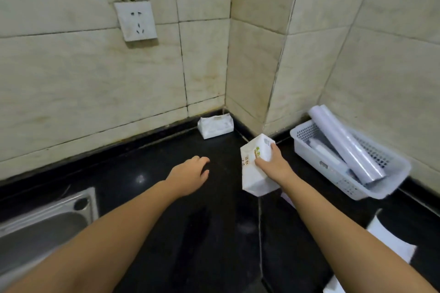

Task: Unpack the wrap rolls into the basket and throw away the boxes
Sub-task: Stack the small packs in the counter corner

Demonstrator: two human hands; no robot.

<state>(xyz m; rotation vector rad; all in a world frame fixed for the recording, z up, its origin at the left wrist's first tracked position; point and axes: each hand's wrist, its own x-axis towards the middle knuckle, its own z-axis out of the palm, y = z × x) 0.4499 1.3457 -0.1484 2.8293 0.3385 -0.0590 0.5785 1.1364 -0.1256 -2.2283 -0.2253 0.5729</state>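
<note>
My right hand (273, 163) grips a white wrap box (256, 169) with green and brown print, held end-on just above the black counter (190, 233). To the left of the box, my left hand (192, 173) hovers over the counter with fingers loosely curled and nothing in it. At the right, against the wall, a white perforated basket (390, 188) holds a long clear-wrapped roll (345, 143) leaning out over its rim, plus at least one more white roll (325, 152) lying inside.
A white soft pack (215, 125) lies in the tiled corner. A steel sink (45, 223) sits at the lower left. Flat white pieces (390, 240) lie on the counter at the lower right. A wall socket (136, 20) is on the left wall.
</note>
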